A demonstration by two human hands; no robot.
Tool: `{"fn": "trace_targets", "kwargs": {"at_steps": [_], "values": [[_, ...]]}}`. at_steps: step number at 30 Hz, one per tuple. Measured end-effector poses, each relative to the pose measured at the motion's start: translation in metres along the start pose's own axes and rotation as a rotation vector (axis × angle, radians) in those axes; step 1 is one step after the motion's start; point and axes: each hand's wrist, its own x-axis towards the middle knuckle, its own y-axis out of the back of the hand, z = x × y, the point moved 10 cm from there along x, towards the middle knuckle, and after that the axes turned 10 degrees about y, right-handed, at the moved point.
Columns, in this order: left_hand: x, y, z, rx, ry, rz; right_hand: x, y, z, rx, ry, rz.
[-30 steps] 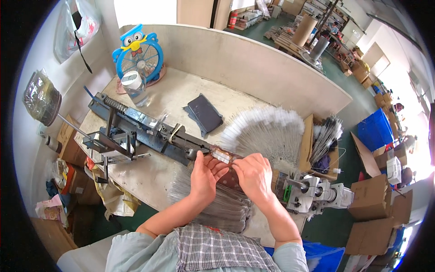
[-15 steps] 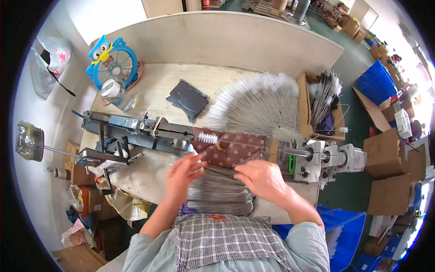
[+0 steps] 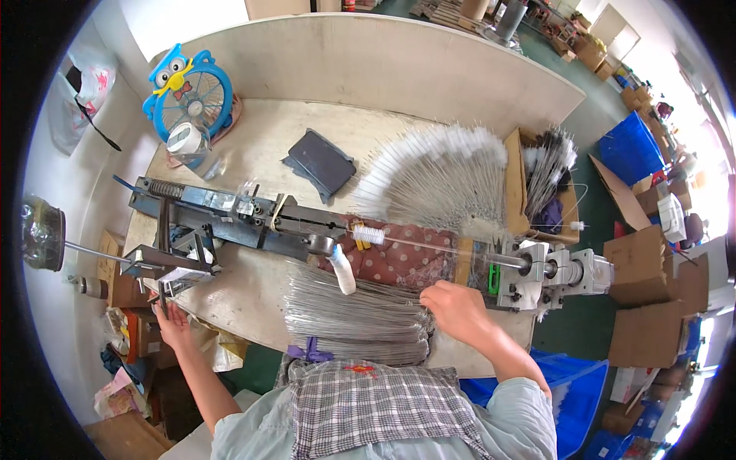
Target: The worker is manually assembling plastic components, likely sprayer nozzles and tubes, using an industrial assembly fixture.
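Observation:
My left hand (image 3: pixel 175 326) is low at the left, palm partly showing and fingers stretched up against a dark metal lever (image 3: pixel 162 295) on the bench machine (image 3: pixel 261 222). Over the right end of a thick bundle of thin metal wires (image 3: pixel 353 318), my right hand (image 3: pixel 458 310) has its fingers pinched at the wire tips. A small white bristle brush (image 3: pixel 368 235) on a twisted wire stem lies between the machine's jaw and the motor-driven spindle (image 3: pixel 514 262) at the right. A white-handled lever (image 3: pixel 343 272) angles down beside the jaw.
Finished white brushes (image 3: pixel 437 169) fan out behind the spotted brown cloth (image 3: pixel 406 253). A carton (image 3: pixel 515 180) with more brushes stands at the right, a blue crate (image 3: pixel 575 395) below. A blue fan (image 3: pixel 195 107), a jar (image 3: pixel 188 146) and a dark cloth (image 3: pixel 320 165) are at the back.
My left hand has swung from above the wire bundle down to the lever at the far left, uncovering the white handle. My right hand has shifted slightly right and down to the wire tips.

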Motion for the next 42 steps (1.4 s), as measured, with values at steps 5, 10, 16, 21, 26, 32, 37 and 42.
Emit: {"fn": "trace_targets", "kwargs": {"at_steps": [5,10,16,21,26,32,37,42], "values": [[-0.061,-0.035,-0.063,-0.175,-0.010,-0.076,-0.004,0.006,0.007,0.040,-0.053,0.065],[-0.188,-0.155,-0.164,-0.012,0.518,-0.594,-0.009,0.005,0.015,0.097,-0.023,0.109],[-0.326,-0.248,-0.211,0.645,0.389,-0.786,-0.013,0.004,0.000,0.008,0.096,0.049],[-0.421,-0.278,-0.183,-0.098,1.297,-0.920,-0.003,-0.008,0.004,-0.150,0.021,-0.026],[-0.380,-0.277,-0.146,0.129,1.214,-0.992,-0.006,0.027,-0.002,-0.277,-0.048,-0.044],[-0.360,-0.243,-0.170,0.244,1.016,-0.938,-0.025,0.154,0.006,-0.508,-0.011,0.412],[-0.443,-0.313,-0.174,0.914,-0.183,-1.621,-0.012,0.150,0.043,0.000,-0.211,0.459],[-0.486,-0.360,-0.216,0.967,-1.166,-1.457,0.014,0.128,0.049,0.065,-0.101,0.484]]}}
